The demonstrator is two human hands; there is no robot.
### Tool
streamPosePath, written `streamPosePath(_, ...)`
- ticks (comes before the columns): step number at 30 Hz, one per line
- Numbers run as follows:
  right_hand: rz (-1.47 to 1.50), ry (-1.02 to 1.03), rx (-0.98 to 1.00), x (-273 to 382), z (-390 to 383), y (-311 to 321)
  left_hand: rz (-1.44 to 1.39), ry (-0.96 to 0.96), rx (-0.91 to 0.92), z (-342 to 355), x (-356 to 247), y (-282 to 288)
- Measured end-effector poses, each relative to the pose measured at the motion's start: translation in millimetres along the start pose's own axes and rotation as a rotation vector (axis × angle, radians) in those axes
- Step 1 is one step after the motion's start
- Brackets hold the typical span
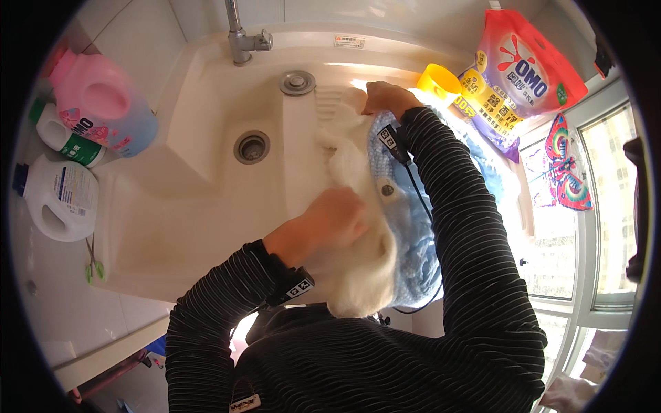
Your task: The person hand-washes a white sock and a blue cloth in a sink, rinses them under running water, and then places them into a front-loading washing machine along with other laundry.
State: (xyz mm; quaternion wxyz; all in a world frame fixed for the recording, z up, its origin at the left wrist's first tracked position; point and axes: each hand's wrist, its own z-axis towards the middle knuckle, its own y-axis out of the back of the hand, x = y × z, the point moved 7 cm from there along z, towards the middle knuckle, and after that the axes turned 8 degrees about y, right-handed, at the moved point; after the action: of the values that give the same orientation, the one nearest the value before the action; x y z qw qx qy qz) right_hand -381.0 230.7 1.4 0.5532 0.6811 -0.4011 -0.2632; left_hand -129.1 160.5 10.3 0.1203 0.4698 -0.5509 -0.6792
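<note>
A garment lies over the right side of the sink, with a cream fleece side (365, 282) and a light-blue side (415, 234). A round metal button (387, 190) sits near the border between the two. My right hand (389, 98) is closed on the garment's far end, above the ridged washboard part (328, 103) of the sink. Over the nearer cream fleece is my left hand (334, 219), smeared by motion. Its fingers are too blurred to show whether they grip the cloth.
The white sink (200, 234) has a drain (252, 147), a round metal cap (297, 82) and a faucet (241, 45). Several bottles, including a pink one (103, 103), and green-handled scissors (94, 268) lie left. A yellow cup (439, 82) and detergent bag (516, 76) stand right.
</note>
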Motion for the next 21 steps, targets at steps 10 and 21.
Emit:
streamPosePath(10,-0.276,0.327,-0.854,63.4,-56.1,90.2,0.243,0.117,-0.365,-2.5,12.6,11.3)
streamPosePath(21,-0.134,0.3,-0.127,84.0,-66.8,-24.2,0.29,0.029,-0.357,-13.3,7.4,0.1)
